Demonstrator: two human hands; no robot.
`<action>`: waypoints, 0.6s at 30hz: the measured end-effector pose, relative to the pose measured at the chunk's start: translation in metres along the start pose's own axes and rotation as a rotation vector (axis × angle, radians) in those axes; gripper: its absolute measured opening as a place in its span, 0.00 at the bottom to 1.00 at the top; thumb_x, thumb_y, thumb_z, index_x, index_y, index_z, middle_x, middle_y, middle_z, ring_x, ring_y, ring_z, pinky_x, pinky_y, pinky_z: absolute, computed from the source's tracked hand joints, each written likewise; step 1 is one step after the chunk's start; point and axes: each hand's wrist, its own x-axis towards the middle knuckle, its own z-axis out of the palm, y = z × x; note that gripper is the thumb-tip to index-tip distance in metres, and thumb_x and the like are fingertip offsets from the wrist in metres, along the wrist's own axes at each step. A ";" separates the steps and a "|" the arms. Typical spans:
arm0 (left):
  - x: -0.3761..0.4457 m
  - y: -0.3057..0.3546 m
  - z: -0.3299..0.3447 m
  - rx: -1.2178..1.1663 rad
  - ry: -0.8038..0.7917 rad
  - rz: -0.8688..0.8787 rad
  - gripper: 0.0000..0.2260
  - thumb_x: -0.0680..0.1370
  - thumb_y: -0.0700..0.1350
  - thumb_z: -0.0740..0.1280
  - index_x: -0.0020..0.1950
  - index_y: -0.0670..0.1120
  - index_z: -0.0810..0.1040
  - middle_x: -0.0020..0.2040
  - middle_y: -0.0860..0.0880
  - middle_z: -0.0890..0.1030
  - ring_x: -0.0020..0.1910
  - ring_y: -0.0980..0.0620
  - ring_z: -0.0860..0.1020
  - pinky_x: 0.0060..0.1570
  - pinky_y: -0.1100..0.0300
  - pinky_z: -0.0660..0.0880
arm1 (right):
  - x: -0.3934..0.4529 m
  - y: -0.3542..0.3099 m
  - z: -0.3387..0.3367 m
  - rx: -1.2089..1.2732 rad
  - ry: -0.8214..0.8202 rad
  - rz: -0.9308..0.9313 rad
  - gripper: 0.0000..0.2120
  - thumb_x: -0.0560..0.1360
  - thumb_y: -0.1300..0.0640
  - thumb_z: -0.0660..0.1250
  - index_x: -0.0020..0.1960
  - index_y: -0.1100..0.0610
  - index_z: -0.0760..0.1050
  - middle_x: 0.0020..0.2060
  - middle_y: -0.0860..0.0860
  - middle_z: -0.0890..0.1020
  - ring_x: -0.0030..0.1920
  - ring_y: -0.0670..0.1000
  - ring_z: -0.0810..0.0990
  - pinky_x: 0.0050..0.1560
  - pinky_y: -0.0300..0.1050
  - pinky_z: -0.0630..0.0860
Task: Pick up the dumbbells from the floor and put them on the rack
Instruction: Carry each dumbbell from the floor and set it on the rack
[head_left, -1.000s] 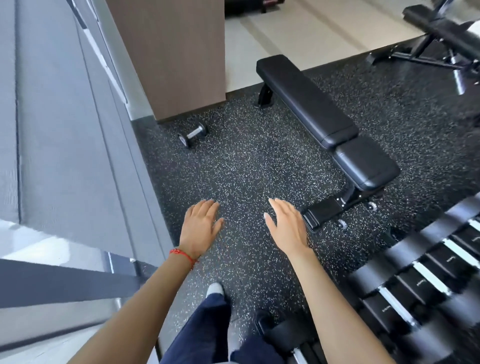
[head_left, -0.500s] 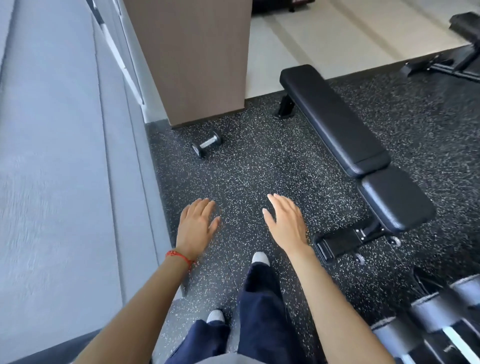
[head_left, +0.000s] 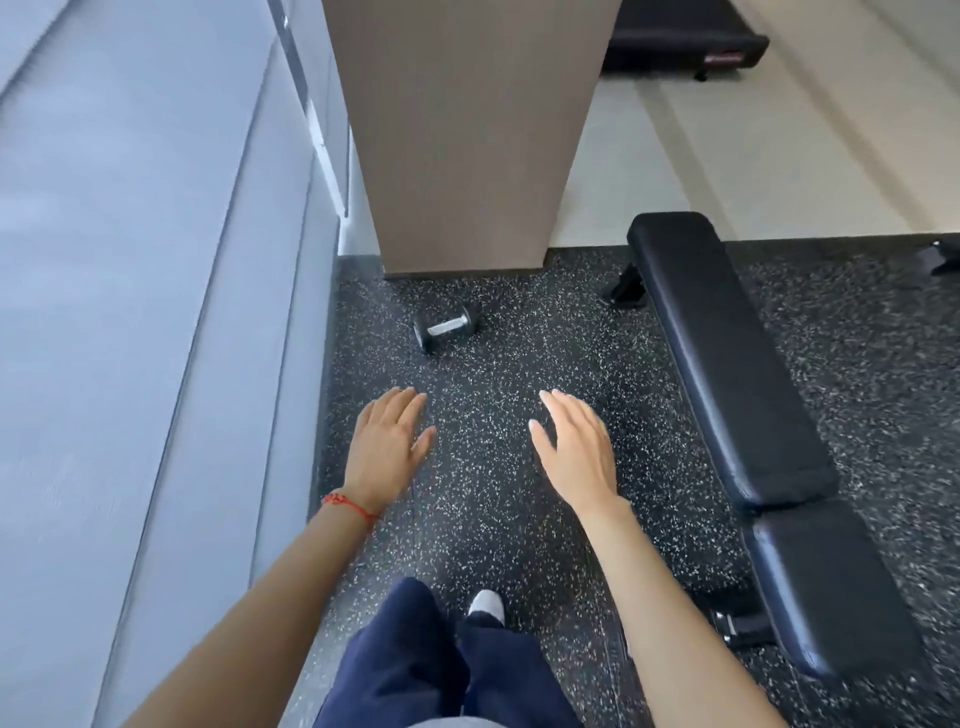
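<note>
Speckled black rubber floor (head_left: 493, 509) bordered at far edge by pale flooring (head_left: 779, 156). Brown pillar (head_left: 467, 130) stands at the boundary. Black padded bench (head_left: 727, 374) runs along the right side. Grey wall panels (head_left: 130, 312) on the left. Black mat (head_left: 685, 36) beyond the pillar.

Bright, even daylight; edges smear, perhaps from motion blur.

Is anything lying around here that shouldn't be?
Yes: one small dumbbell lies alone on the speckled floor, just in front of the brown column, beyond both empty hands. Nothing else looks spilled or damaged.
</note>
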 end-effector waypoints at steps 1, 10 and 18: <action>0.010 0.001 -0.001 -0.008 0.009 -0.009 0.30 0.76 0.59 0.46 0.69 0.43 0.69 0.68 0.42 0.73 0.69 0.42 0.67 0.70 0.47 0.61 | 0.012 0.001 -0.002 0.007 -0.005 -0.007 0.23 0.79 0.48 0.54 0.72 0.55 0.62 0.72 0.53 0.67 0.73 0.52 0.62 0.74 0.50 0.57; 0.134 -0.025 -0.002 -0.036 -0.001 -0.101 0.23 0.79 0.53 0.58 0.71 0.44 0.65 0.72 0.45 0.68 0.73 0.45 0.62 0.72 0.50 0.56 | 0.150 -0.005 -0.001 0.045 -0.033 -0.043 0.23 0.79 0.49 0.55 0.72 0.56 0.62 0.71 0.53 0.68 0.72 0.52 0.63 0.73 0.49 0.57; 0.250 -0.056 -0.019 -0.061 -0.025 -0.135 0.23 0.79 0.53 0.57 0.72 0.45 0.65 0.72 0.45 0.67 0.73 0.45 0.61 0.72 0.51 0.55 | 0.277 -0.023 -0.013 0.034 -0.046 -0.060 0.22 0.79 0.50 0.55 0.71 0.57 0.63 0.71 0.54 0.68 0.72 0.52 0.64 0.73 0.49 0.58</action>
